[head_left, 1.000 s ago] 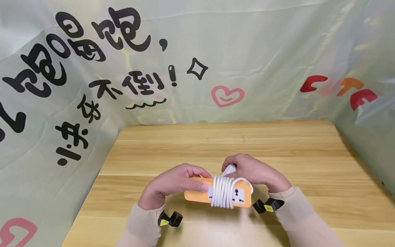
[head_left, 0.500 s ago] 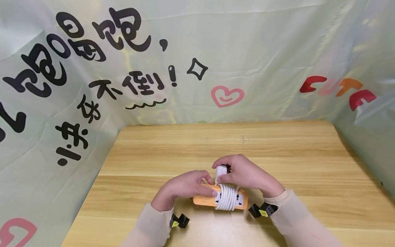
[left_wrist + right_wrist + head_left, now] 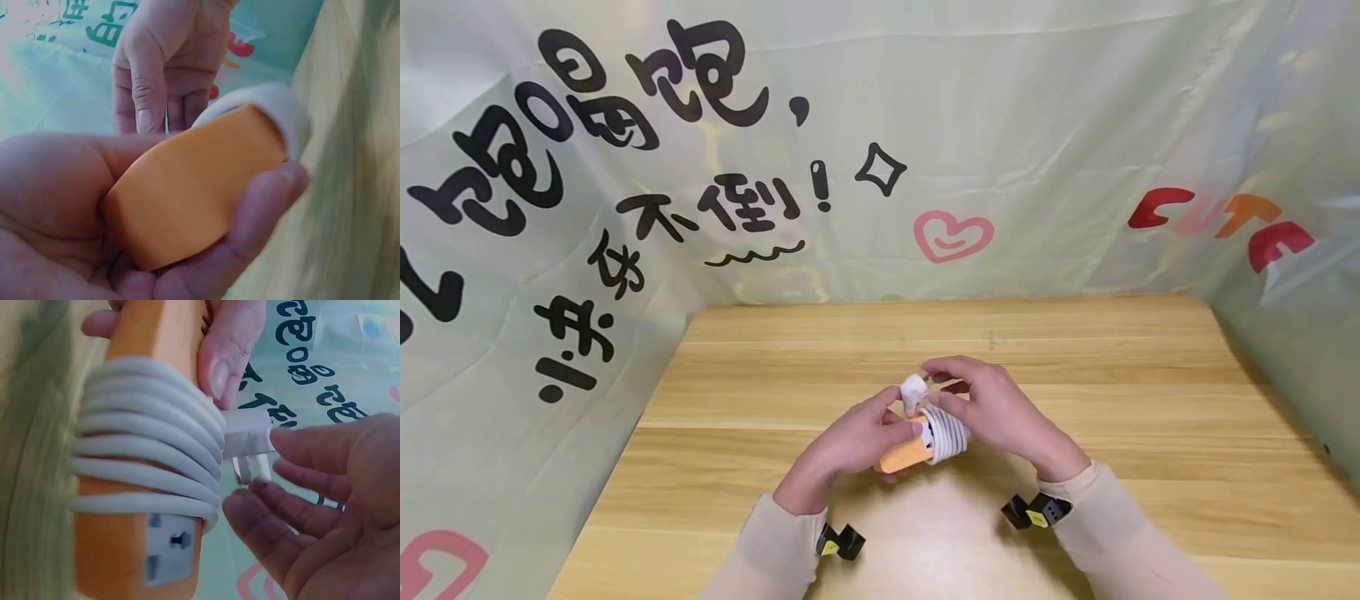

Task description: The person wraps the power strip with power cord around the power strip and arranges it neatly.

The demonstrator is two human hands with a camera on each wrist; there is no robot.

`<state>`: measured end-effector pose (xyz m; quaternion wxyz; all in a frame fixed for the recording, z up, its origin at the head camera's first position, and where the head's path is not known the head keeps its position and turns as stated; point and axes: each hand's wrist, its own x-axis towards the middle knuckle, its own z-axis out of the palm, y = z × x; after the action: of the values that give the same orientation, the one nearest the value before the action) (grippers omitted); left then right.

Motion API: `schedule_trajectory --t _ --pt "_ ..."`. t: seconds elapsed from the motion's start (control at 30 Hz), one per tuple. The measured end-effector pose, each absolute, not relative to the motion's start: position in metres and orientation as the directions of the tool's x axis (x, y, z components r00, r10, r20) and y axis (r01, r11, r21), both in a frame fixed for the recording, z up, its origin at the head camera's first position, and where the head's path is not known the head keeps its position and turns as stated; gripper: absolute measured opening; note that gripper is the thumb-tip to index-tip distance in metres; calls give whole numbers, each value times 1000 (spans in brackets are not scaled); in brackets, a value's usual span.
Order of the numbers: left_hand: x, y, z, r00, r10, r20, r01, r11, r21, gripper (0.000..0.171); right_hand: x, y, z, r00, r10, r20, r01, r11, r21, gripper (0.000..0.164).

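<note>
My left hand [image 3: 861, 437] grips one end of an orange power strip [image 3: 906, 454], thumb on its socket face, above the table. White cord [image 3: 147, 437] is wound in several turns around the strip's middle. A white plug [image 3: 247, 434] stands out from the strip's side, its metal prongs [image 3: 250, 469] bare. In the head view, my left index finger is close against this plug. My right hand [image 3: 1003, 412] is beside the plug with loosely bent fingers; one fingertip meets the plug's end, while the thumb [image 3: 240, 503] is apart from it. The left wrist view hides the plug.
The wooden table [image 3: 1120, 417] spreads out beneath both hands. Printed cloth [image 3: 1045, 150] stands along its back and sides. A small black camera [image 3: 841, 542] is strapped at the left wrist, another black camera [image 3: 1036, 510] at the right.
The power strip has risen and turned, its right end swinging away from me. The plug has shifted left toward my left fingers. My right hand's fingers have loosened from around the plug.
</note>
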<state>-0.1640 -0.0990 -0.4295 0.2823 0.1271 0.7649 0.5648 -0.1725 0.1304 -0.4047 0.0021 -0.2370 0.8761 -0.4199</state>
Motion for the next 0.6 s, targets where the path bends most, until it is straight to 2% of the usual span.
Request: schedule_trajectory --t 0.17,0.33,0.5,0.6 --pt "-171 -97 -436 -890 362 -278 -159 326 932 46 -177 135 -409 -935 -306 180 -334 586 -738 29" --pt "-178 -93 -449 -938 242 -248 -157 341 927 51 -181 140 -421 -970 -211 119 -234 682 -693 23" --pt "-183 -84 -462 -962 188 -197 -123 343 931 52 -181 138 -439 -980 -183 -74 -80 714 -696 37" --pt "-185 -76 -469 -960 199 -198 -124 334 934 54 -180 134 -447 -976 -184 -118 -44 696 -717 49"
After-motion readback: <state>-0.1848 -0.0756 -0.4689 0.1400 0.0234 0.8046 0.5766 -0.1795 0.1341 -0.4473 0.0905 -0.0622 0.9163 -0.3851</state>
